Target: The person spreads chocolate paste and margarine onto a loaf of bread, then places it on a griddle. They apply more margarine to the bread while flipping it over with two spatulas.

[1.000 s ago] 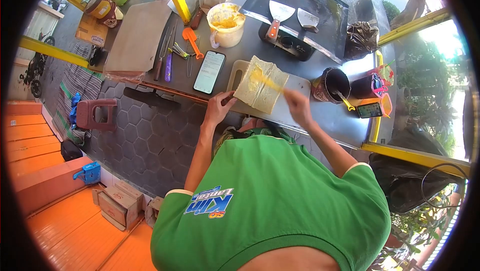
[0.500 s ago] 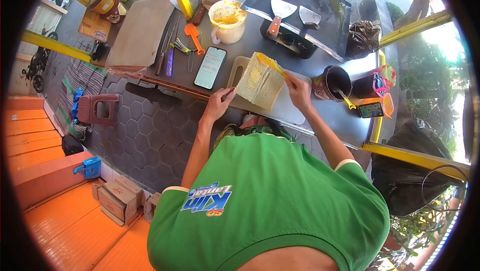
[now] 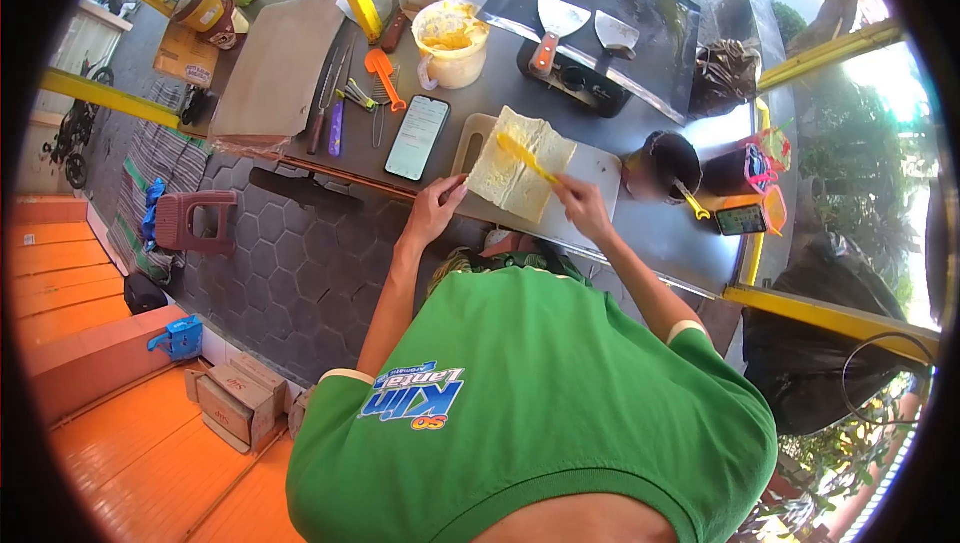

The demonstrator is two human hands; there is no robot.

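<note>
While your right hand (image 3: 583, 205) is closed around the handle of the yellow spreader (image 3: 527, 160), the tool's long axis runs away from your grip toward the far left. Its blade end lies flat on the middle of the bread (image 3: 512, 181). The bread therefore sits far and left of that grip, on the left part of the cutting board (image 3: 598, 171), and a bare strip of board lies to its right. The slab's longer side runs from near to far, so the spreader crosses it on a diagonal.

Your left hand (image 3: 432, 211) is at the near left corner of the board, with bent fingers reaching to the edge just beside the bread's near corner. You cannot tell from here whether they pinch the board or only rest against it. Your right hand is the nearer one to the bread's uncovered right side.

The tub of yellow spread (image 3: 452, 43) stands well apart to the far left, past the phone (image 3: 417, 137).
</note>
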